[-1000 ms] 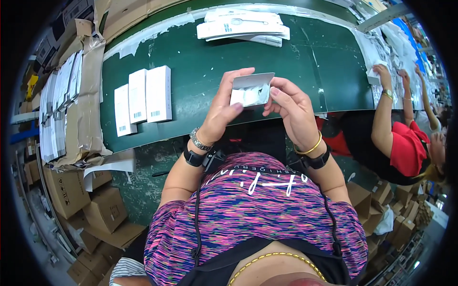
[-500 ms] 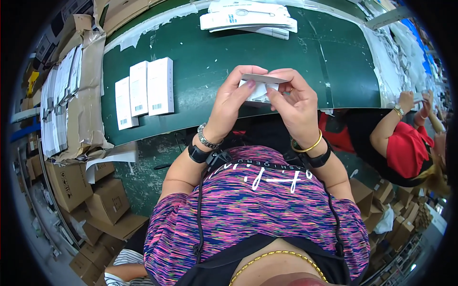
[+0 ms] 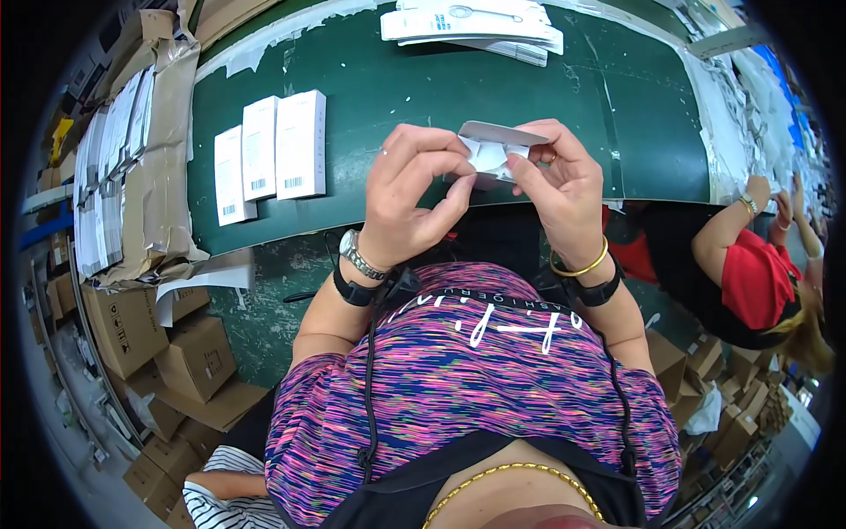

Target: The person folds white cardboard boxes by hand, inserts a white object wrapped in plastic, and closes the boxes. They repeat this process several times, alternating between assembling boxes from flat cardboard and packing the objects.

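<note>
I have the small open-topped white box (image 3: 490, 181) in my right hand (image 3: 564, 181), thumb pressed at its mouth and fingers curled behind the raised flap (image 3: 504, 134). My left hand (image 3: 410, 189) is half curled at the box's left end, fingertips and thumb close together; I cannot tell whether they pinch it or merely hover beside it.

If my thumb pushes too hard, I judge the thin card could crease or the flap could bend askew. With only the right grip certain, a slip could twist the box out, and the tabletop's near edge (image 3: 352, 217) runs close by, so it might drop to the floor.

For room, I have bare green tabletop (image 3: 379, 97) ahead, up to the flat white cartons (image 3: 471, 25). To my left, three white boxes (image 3: 262, 148) lie well apart from my left hand.
</note>
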Tool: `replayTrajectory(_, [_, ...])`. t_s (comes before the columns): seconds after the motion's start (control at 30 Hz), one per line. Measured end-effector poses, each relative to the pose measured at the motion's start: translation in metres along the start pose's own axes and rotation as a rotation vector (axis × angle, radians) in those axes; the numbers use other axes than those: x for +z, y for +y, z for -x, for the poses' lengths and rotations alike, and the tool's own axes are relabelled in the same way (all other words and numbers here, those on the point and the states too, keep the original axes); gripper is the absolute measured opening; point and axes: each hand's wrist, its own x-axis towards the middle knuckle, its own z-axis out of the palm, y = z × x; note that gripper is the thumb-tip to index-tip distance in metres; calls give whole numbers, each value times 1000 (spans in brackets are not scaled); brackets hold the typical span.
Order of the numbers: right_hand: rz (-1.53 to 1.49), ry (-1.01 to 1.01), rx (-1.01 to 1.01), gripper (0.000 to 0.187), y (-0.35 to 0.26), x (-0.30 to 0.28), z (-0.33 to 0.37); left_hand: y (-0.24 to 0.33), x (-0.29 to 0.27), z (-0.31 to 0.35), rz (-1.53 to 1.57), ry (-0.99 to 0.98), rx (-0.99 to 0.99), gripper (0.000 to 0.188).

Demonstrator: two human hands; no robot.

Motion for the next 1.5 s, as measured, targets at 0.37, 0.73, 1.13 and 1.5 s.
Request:
replayTrajectory(0.37, [26,13,-139,23,3,4,2,3,23,-16,891,113,-596,26])
replayTrajectory(0.73, [214,-19,-181,33,-17,-9,14,3,30,-18,908,48,-593,26])
replayTrajectory(1.13, [499,222,-532,24,11,6,14,-1,26,-16,1095,-14,-609,33])
replayTrajectory(1.5, [616,193,-776,28,18,1,8,-26,37,6,751,146,-100,30])
